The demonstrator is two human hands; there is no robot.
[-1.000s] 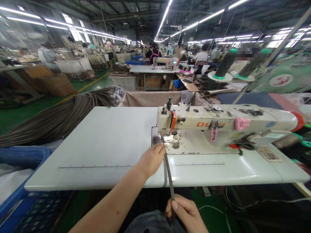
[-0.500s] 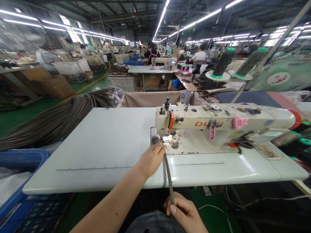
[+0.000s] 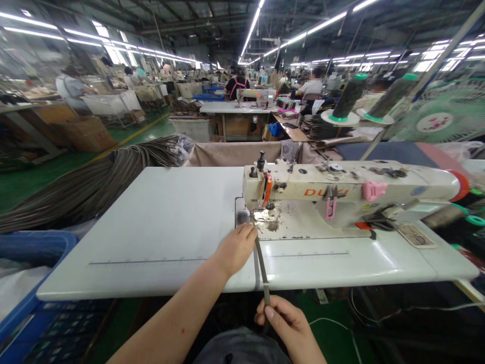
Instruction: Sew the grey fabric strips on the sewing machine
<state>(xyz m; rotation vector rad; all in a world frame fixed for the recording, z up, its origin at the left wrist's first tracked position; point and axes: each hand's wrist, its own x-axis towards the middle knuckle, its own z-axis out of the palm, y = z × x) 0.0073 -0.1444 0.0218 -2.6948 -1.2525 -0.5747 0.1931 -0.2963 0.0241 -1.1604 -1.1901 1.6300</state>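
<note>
A narrow grey-brown fabric strip runs from the needle area of a white sewing machine down over the table's front edge. My left hand lies at the presser foot, fingers closed on the strip's upper part; the fingertips partly hide it. Below the table edge, my right hand pinches the strip's lower part between thumb and fingers. A small pale mark shows on the strip just above that hand. Pink-handled thread snips hang on the machine's front.
The white tabletop has a printed ruler along its front. Left of it stand a blue plastic basket and a big bundle of long brown strips. Two dark thread cones and a green fan are at the right; co-workers sit beyond.
My right hand has risen slightly toward the table edge, still on the strip. A pale mark on the strip now shows near that edge. My left hand stays at the presser foot.
</note>
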